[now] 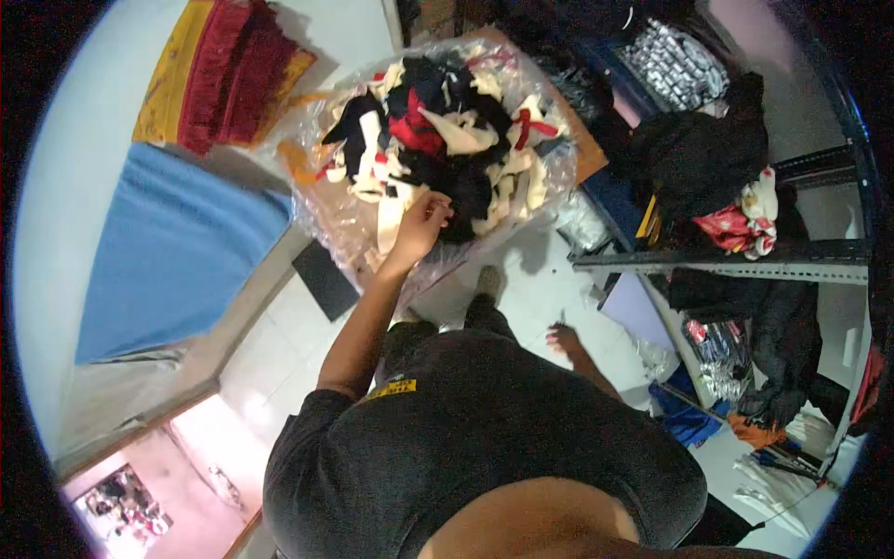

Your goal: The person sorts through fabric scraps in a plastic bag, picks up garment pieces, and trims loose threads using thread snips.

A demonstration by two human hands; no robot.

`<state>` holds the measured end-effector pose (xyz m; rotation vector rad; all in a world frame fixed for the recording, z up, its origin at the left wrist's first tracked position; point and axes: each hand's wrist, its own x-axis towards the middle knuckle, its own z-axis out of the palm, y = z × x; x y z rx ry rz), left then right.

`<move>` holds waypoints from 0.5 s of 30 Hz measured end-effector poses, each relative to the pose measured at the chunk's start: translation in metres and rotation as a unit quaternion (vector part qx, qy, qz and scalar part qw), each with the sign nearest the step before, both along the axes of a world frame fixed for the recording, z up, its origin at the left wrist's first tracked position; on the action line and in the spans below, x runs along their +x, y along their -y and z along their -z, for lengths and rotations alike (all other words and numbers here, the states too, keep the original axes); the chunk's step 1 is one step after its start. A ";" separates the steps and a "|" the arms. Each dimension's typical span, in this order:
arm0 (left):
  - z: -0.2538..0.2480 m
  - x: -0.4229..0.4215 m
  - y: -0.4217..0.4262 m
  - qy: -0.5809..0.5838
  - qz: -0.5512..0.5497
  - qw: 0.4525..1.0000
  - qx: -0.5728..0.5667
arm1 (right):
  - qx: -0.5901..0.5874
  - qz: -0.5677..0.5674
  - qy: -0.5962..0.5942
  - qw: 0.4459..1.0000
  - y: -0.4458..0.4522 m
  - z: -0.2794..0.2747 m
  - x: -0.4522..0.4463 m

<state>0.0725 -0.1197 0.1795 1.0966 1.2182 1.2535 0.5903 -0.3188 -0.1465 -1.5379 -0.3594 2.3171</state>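
Observation:
My left hand (pixel 425 227) reaches over a heap of cloth scraps (pixel 470 140), near its front edge. Its fingers are curled inward beside black cloth (pixel 463 194); whether they grip any of it is hidden. Cream, black and red pieces make up the heap, which lies on clear plastic sheeting (pixel 349 247). Low at my right side, away from the heap, is my right hand (pixel 562 341). Its fingers are bent together, and a small dark thing shows at their tips, too small to name.
A blue cloth (pixel 186 252) hangs on the left, below maroon and yellow fabric (pixel 223 79). On the right, a metal shelf rack (pixel 726 265) holds dark garments and packed bundles (pixel 675 65). A dark flat panel (pixel 325 281) lies on the white tiled floor (pixel 279 345).

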 end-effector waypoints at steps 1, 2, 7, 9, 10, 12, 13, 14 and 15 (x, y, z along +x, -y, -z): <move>0.013 -0.009 0.013 -0.071 0.024 0.996 -0.055 | 0.009 0.050 -0.082 0.995 0.004 0.038 0.022; 0.030 -0.017 0.028 -0.141 0.054 0.983 -0.110 | 0.190 -0.015 0.126 0.974 0.003 -0.033 -0.009; 0.097 -0.062 0.145 -0.227 0.188 0.945 -0.143 | 0.048 0.241 0.256 0.935 0.021 -0.087 -0.098; 0.125 -0.081 0.186 -0.189 0.196 0.943 -0.189 | 0.067 0.172 0.133 0.974 0.062 -0.069 -0.110; 0.142 -0.095 0.207 -0.145 0.184 0.950 -0.206 | 0.008 0.103 0.057 0.993 0.077 -0.035 -0.108; 0.160 -0.131 0.246 -0.091 0.168 0.955 -0.227 | -0.025 -0.146 0.256 0.955 0.100 -0.065 -0.161; 0.196 -0.156 0.271 -0.138 0.170 0.955 -0.201 | -0.032 -0.142 0.255 0.956 0.117 -0.047 -0.163; 0.223 -0.183 0.296 -0.183 0.170 0.953 -0.173 | -0.016 -0.131 0.251 0.959 0.139 -0.012 -0.156; 0.215 -0.203 0.325 -0.111 0.049 0.947 -0.298 | -0.004 -0.122 0.249 0.961 0.164 0.004 -0.153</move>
